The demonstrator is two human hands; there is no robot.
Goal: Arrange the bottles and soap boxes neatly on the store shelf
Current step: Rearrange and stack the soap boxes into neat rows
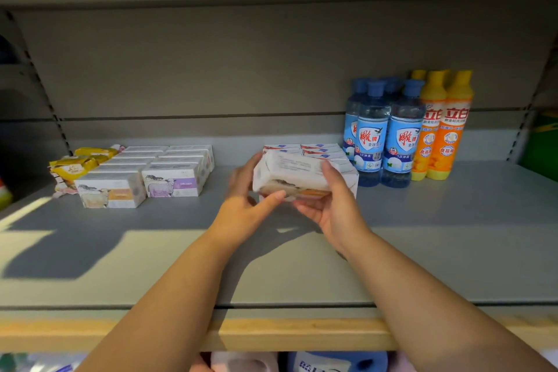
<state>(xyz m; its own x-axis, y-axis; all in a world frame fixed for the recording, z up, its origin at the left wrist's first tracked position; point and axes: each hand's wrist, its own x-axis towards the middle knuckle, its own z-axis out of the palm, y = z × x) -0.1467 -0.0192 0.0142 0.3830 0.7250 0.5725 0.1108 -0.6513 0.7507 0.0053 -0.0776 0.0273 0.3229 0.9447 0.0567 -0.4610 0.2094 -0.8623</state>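
Both hands hold one white soap box (297, 174) tilted above the grey shelf (453, 220), just in front of a stack of red-and-white soap boxes (317, 149). My left hand (247, 205) grips its left end, thumb along the lower front edge. My right hand (335, 205) grips its right end, fingers curled over the top. At the left, white soap boxes (157, 169) with a sheep picture lie in two rows. Blue-capped clear bottles (383, 133) and orange bottles (444, 127) stand upright at the right.
Yellow soap packets (78, 164) lie loosely at the far left beside the box rows. A wooden strip (271, 334) runs along the shelf's front edge. More goods show on the shelf below (332, 362). The metal back panel (211, 69) rises behind everything.
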